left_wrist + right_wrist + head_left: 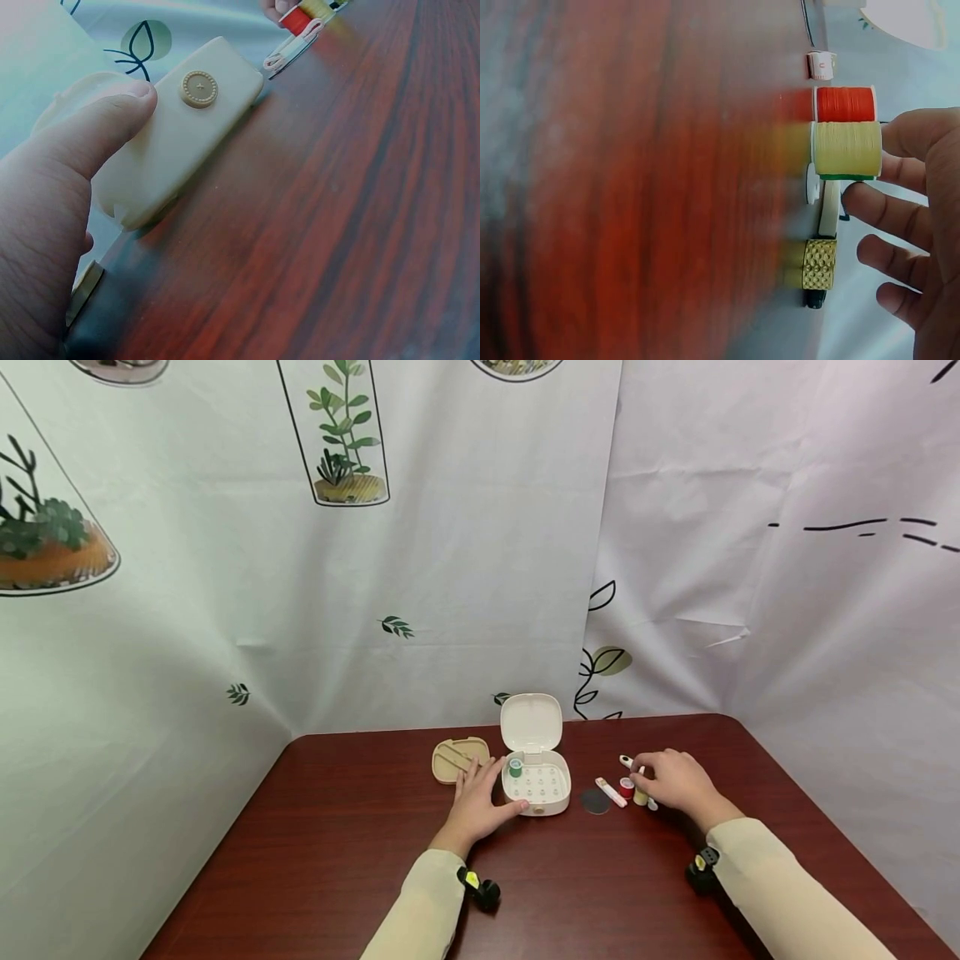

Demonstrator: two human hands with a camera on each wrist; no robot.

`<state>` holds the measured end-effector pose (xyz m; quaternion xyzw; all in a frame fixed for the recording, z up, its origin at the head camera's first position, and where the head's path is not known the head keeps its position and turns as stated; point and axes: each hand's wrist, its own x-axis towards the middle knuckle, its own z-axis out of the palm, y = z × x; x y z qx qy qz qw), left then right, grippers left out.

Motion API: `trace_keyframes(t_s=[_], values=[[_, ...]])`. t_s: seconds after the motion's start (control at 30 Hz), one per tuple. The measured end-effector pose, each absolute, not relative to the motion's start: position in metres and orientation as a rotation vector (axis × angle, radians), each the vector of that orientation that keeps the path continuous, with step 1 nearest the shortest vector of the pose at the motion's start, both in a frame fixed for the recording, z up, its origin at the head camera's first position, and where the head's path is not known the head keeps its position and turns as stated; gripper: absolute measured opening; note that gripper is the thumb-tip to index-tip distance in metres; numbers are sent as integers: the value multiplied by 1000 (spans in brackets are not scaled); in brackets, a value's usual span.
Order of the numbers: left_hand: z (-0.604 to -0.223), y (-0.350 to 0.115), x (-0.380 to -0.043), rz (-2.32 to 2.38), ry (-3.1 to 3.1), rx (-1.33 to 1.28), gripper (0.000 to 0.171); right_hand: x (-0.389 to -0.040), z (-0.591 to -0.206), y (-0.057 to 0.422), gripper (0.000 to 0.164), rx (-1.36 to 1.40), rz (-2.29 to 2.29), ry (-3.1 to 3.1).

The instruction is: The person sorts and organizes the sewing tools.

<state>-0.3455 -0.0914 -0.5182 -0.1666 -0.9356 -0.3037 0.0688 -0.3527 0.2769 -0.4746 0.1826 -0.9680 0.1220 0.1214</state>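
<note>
White fabric point(480, 552) printed with jarred plants point(348, 443) and leafy sprigs point(397, 627) is enclosing a dark red wood-grain table point(600, 877), forming a curtained-off indoor corner of unclear kind.

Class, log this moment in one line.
left hand: at open white box; right hand: at yellow spool, grip unclear; green spool: in box

Your cream, rounded plastic case point(555, 808) stands open near the far edge of the desk point(315, 877); your yellow thread spool point(847, 150) is upright, nearer the right edge.
</note>
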Motion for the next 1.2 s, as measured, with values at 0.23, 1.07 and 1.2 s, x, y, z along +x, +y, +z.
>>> trace_keyframes(t_s=[0.23, 1.07, 1.2], values=[[-518, -92, -345, -909, -2820, -501, 91, -354, -475, 278, 12, 498, 472, -2899], [-517, -92, -346, -904, -2837, -493, 91, -358, -464, 275, 14, 424, 443, -3003], [-516, -91, -346, -903, -2835, -497, 91, -361, -457, 271, 13, 430, 337, -2970]])
